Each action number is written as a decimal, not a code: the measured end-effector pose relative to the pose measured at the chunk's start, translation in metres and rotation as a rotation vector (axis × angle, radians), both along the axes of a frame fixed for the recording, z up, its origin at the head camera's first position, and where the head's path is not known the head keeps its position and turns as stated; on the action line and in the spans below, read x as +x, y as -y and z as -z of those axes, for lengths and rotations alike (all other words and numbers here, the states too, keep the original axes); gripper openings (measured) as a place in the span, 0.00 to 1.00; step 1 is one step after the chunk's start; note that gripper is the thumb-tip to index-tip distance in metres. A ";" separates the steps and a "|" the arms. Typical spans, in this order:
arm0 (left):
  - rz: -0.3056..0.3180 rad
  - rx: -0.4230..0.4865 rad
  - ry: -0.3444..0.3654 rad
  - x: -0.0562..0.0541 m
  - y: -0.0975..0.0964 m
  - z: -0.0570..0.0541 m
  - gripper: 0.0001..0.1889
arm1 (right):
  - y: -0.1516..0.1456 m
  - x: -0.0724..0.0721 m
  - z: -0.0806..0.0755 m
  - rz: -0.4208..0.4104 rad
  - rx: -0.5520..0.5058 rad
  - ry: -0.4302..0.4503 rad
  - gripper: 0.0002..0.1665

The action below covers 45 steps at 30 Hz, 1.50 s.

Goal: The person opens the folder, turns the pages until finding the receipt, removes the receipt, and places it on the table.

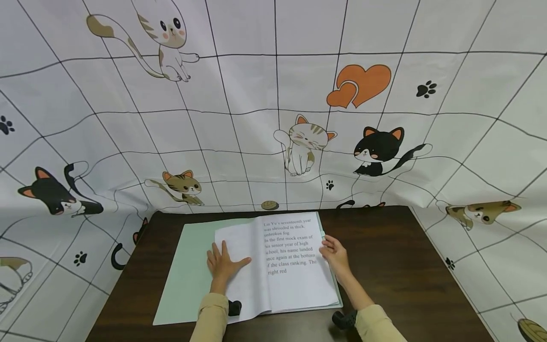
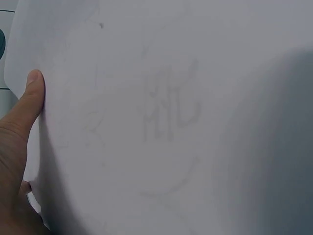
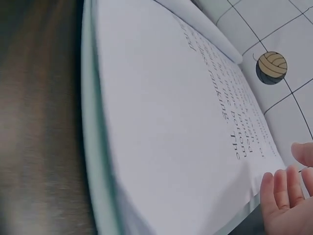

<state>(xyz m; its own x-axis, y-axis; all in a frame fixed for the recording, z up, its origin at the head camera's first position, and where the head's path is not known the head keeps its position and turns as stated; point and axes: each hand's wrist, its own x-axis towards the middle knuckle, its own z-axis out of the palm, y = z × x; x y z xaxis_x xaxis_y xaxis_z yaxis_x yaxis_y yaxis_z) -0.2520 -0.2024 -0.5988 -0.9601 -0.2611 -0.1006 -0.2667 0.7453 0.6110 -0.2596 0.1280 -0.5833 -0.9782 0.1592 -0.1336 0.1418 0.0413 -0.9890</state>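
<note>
A folder with a light green cover (image 1: 188, 266) lies spread on the dark table, with white sheets inside. My left hand (image 1: 223, 265) rests with fingers spread on the blank left-hand page (image 1: 248, 294). In the left wrist view my left thumb (image 2: 32, 93) lies along that page's edge, and faint marks show through the paper. Large black English text runs across the upper part of the right-hand page (image 1: 299, 285). At that page's outer edge is my right hand (image 1: 336, 255). The right wrist view shows its fingers (image 3: 280, 188) loosely bent by the page edge, with the thumb apart from them.
The dark brown wooden table (image 1: 397, 266) extends to both sides of the folder. Behind it hangs a white cloth (image 1: 248, 85) with grid lines and cartoon cats. Black wrist devices sit at the left cuff (image 1: 213, 313) and right cuff (image 1: 376, 323).
</note>
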 end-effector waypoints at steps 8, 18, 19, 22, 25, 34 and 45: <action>0.003 0.027 0.015 0.000 -0.001 0.001 0.61 | 0.000 -0.024 -0.002 0.005 0.053 -0.026 0.29; -0.015 0.030 0.030 0.001 -0.001 -0.003 0.60 | 0.002 -0.048 -0.006 0.001 0.095 -0.015 0.30; -0.016 0.030 0.030 0.001 -0.001 -0.004 0.60 | 0.002 -0.050 -0.006 0.001 0.097 -0.010 0.31; -0.019 0.031 0.035 0.002 -0.001 -0.006 0.60 | 0.002 -0.056 -0.006 -0.003 0.112 -0.002 0.32; -0.021 0.029 0.032 0.002 -0.001 -0.005 0.60 | 0.002 -0.062 -0.006 -0.018 0.135 0.007 0.33; -0.023 0.049 0.028 -0.001 0.004 0.009 0.61 | 0.001 -0.071 -0.004 -0.086 0.157 0.050 0.37; -0.023 0.059 0.020 0.000 0.005 0.008 0.61 | 0.003 -0.073 0.000 -0.108 0.143 0.074 0.38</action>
<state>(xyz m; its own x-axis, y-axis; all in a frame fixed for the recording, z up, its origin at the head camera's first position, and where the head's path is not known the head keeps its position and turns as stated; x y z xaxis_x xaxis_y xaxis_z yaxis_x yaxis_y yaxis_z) -0.2521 -0.2070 -0.6067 -0.9515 -0.2762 -0.1352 -0.2958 0.7019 0.6480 -0.3329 0.1246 -0.5830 -0.9789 0.0767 -0.1894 0.2012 0.1995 -0.9590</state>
